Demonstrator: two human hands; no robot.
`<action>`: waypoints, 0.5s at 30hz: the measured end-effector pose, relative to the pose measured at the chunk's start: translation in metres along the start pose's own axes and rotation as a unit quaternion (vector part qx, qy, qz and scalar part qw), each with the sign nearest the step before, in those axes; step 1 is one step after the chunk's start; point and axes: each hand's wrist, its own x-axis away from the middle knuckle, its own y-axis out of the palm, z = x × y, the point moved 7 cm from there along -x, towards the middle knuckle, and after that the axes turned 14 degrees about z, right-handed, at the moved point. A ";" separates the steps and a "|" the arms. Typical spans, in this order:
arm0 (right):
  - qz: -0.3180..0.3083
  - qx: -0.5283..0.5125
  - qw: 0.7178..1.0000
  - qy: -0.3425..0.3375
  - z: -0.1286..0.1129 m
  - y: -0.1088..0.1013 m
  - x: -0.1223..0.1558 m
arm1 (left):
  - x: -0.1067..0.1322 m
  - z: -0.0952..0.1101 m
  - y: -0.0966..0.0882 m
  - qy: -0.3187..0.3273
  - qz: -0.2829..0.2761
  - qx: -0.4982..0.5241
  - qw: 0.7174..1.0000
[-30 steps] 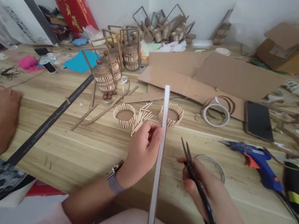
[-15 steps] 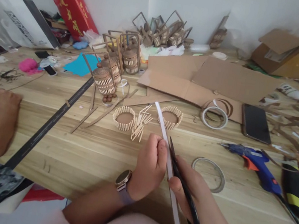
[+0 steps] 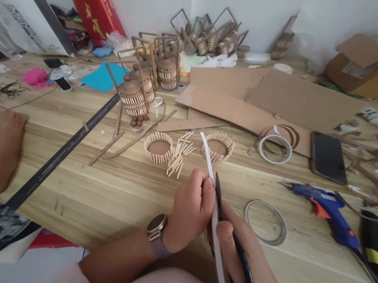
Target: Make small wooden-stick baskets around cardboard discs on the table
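So the white strip (image 3: 216,246) is the star here: it's held up over the near edge of the counter (image 3: 123,188), slanting from about 11 o'clock down to 5. Our left grip (image 3: 193,200) is closed, pinching it partway along, and our right grip (image 3: 229,247) is wrapped round the black scissors (image 3: 219,197), which point to roughly 11, right alongside the strip. Can't tell if it actually sits between the blades. Looks to us like cutting the strip is the step in hand, and we'd say the next move calls for holding it taut, lining the blades up and minding how close they are to that left grip. Outward from where the hands meet: a stick ring (image 3: 228,156) at 12, a second ring of sticks (image 3: 155,157) at 10, loose sticks (image 3: 180,152) between the two, a white tape roll (image 3: 261,153) between 1 and 2, a thin hoop (image 3: 284,227) at 4, a blue glue gun (image 3: 331,211) at 3 and a phone (image 3: 329,158) at 2. Further out there's flat cardboard (image 3: 224,105) at 12, handled mini baskets (image 3: 132,99) at 10, and another person's hand (image 3: 6,128) around 9.
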 end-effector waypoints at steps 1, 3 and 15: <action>0.000 -0.001 1.000 0.001 0.000 0.000 0.000 | 0.000 0.000 0.000 0.000 0.000 -0.002 1.000; 0.003 -0.003 1.000 0.001 0.000 0.000 0.000 | 0.000 0.000 0.000 -0.001 0.001 -0.003 1.000; 0.000 0.026 1.000 0.013 0.012 0.001 0.006 | 0.001 0.001 0.000 -0.010 -0.012 0.008 1.000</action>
